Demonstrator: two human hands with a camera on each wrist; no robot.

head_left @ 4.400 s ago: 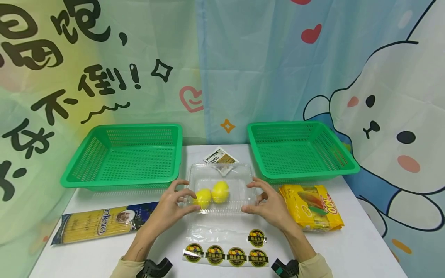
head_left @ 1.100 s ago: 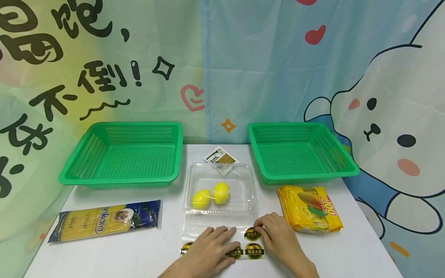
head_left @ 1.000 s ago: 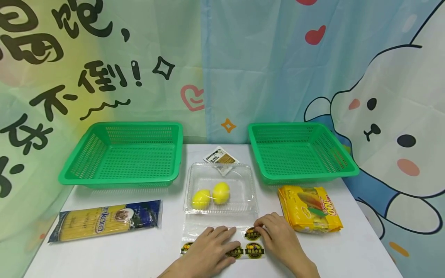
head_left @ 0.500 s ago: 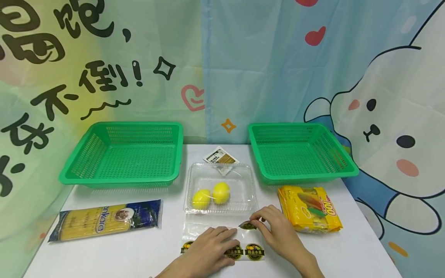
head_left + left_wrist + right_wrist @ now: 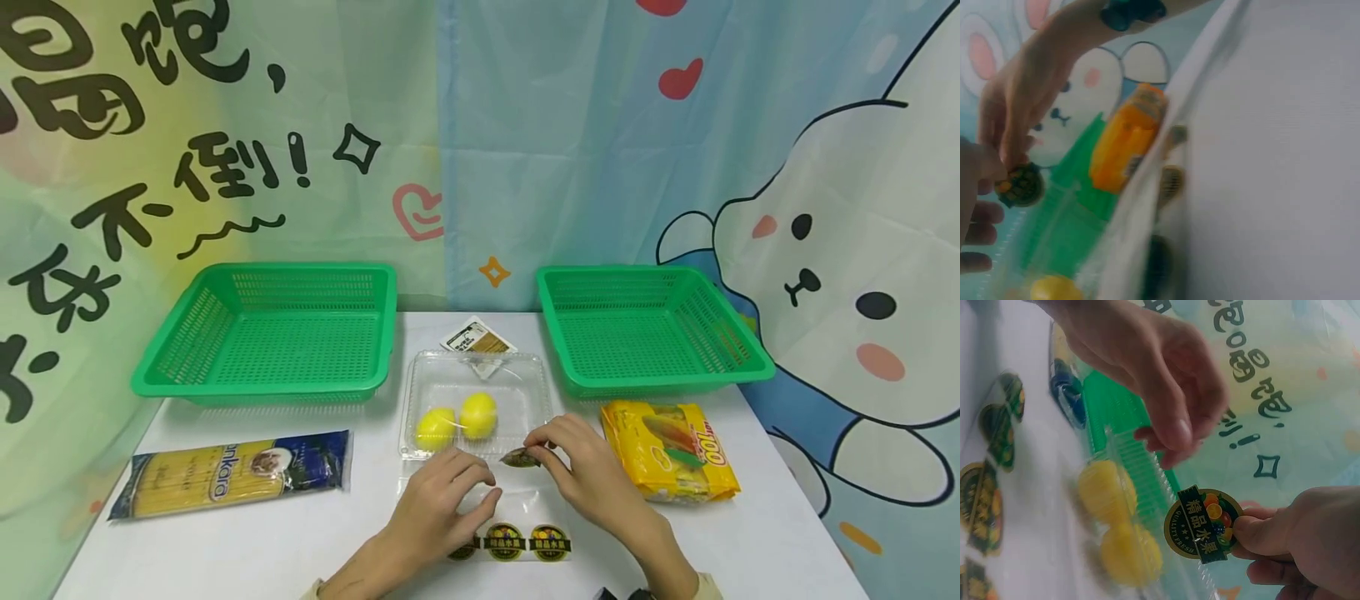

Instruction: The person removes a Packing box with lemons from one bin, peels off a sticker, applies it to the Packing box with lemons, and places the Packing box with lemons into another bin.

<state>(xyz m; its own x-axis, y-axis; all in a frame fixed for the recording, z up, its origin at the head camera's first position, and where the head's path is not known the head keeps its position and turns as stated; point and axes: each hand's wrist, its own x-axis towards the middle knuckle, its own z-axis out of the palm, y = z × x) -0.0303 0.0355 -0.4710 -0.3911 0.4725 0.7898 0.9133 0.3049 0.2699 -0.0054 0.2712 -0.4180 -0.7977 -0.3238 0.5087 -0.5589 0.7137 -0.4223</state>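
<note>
Between thumb and forefinger, my right hand (image 5: 588,467) pinches a round black-and-gold sticker (image 5: 1204,525) by its edge, lifted off the sheet. My left hand (image 5: 442,512) hovers over the sticker sheet (image 5: 517,504), fingers loosely bent and holding nothing. Several stickers (image 5: 504,542) lie along the sheet's front edge, some hidden by the left hand. Just beyond both hands is a closed clear plastic box (image 5: 517,392) with two yellow lemons (image 5: 477,416) in its left part.
Two green baskets (image 5: 262,392) stand at the back, left and right. A spaghetti pack (image 5: 232,475) lies left, a yellow snack bag (image 5: 671,450) right. Behind the box is a small printed packet (image 5: 480,337). A printed curtain hangs behind the table.
My right hand has peeled a sticker off the sheet and raised it toward the box. My left hand, pressing the sheet a moment ago, has lifted and moved forward.
</note>
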